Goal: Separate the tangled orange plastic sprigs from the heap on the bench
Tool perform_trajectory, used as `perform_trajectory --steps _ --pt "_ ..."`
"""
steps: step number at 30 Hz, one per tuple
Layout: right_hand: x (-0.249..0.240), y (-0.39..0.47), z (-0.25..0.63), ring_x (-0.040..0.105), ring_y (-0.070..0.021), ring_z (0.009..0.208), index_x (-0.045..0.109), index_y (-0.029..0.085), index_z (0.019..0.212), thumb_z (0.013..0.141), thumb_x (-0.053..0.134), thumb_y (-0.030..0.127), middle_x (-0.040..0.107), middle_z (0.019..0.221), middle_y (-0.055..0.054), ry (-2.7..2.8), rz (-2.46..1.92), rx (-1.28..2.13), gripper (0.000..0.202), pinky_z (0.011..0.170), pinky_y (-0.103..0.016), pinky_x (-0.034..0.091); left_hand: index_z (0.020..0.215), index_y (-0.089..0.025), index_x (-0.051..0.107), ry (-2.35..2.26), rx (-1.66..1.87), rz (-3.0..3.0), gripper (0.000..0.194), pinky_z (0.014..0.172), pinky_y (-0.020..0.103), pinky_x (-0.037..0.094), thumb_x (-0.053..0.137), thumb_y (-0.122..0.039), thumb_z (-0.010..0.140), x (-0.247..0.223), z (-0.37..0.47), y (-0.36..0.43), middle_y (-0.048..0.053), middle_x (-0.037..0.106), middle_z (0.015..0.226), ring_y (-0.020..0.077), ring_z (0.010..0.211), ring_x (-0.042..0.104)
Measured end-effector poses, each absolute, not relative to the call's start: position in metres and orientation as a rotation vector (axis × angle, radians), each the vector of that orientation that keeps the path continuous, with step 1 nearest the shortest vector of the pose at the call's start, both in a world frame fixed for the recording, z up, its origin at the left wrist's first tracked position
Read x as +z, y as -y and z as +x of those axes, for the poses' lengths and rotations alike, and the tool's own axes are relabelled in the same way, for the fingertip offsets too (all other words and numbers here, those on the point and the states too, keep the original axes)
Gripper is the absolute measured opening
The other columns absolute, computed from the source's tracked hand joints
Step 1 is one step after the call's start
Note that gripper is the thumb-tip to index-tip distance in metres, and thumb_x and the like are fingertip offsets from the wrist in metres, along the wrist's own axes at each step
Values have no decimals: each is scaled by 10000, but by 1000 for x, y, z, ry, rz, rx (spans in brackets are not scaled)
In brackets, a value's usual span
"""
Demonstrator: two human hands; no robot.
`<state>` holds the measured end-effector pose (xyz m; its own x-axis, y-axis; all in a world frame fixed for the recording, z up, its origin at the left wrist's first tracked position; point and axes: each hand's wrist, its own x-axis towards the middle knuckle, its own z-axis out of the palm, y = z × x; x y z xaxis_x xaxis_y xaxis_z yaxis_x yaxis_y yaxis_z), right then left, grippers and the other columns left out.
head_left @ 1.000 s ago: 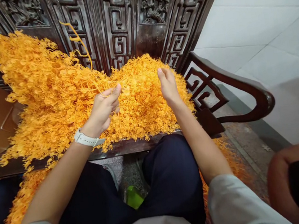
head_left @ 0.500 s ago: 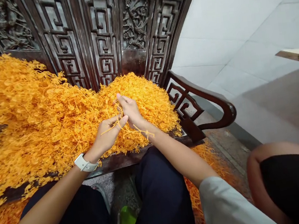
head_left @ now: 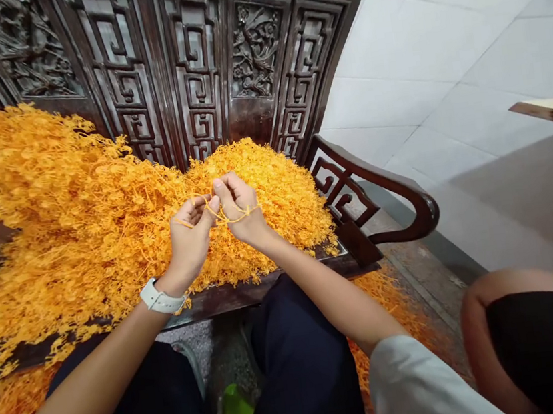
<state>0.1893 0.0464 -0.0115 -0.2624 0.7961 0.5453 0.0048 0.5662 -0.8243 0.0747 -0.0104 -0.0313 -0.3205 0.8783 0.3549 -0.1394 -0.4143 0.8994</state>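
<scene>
1. In the head view, the only one, the left hand [head_left: 191,236] and the right hand [head_left: 243,201] meet above a big orange pile [head_left: 106,214]. It lies on the dark counter [head_left: 237,300], and the hands are nearer to the counter's right end, where the armrest [head_left: 395,186] is.
2. The thin strand [head_left: 231,219] is between the two hands; part of it curves across the back of the right hand, above the front edge of the counter.
3. The left thumb and forefinger look clamped on the strand. The right fingers are together, seemingly on the strand also, but the exact contact is partly hidden.
4. I judge that the step in hand is fine two-handed work on this strand.
5. The next move, in my opinion, calls for a light but sure pinch, with the loose loop kept away from the pile, because it could catch there.
</scene>
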Motion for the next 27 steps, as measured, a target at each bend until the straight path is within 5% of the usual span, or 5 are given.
perform_trajectory --steps 7,14,22,27 --pt "-14 -55 188 386 -136 587 561 266 1032 1013 537 391 395 671 59 1482 -754 1188 128 579 -289 343 787 -197 637 -1035 1786 1293 495 664 261 466 822 -649 872 -24 76 13 -12 580 720 123 676 519" --pt "-7 -51 196 401 -131 614 556 269 926 952 591 782 425 718 35 1404 -714 1243 515 555 -282 340 821 -210 588 -1005 1637 1194 466 652 257 487 823 -608 885 -31 79 10 -28 564 740 109 647 548" --pt "-18 -51 192 482 -135 670 531 273 933 976 635 708 518 763 34 1579 -619 1167 450 612 -290 408 796 -198 614 -973 1712 1006 393 603 200 439 894 -465 860 -24 83 7 -28 559 730 87 648 504" --pt "-16 -51 190 475 -131 602 486 284 941 919 663 767 480 690 62 1460 -644 1346 515 571 -288 393 752 -169 611 -905 1604 908 262 609 168 428 859 -194 831 -22 79 4 -26 546 747 69 648 476"
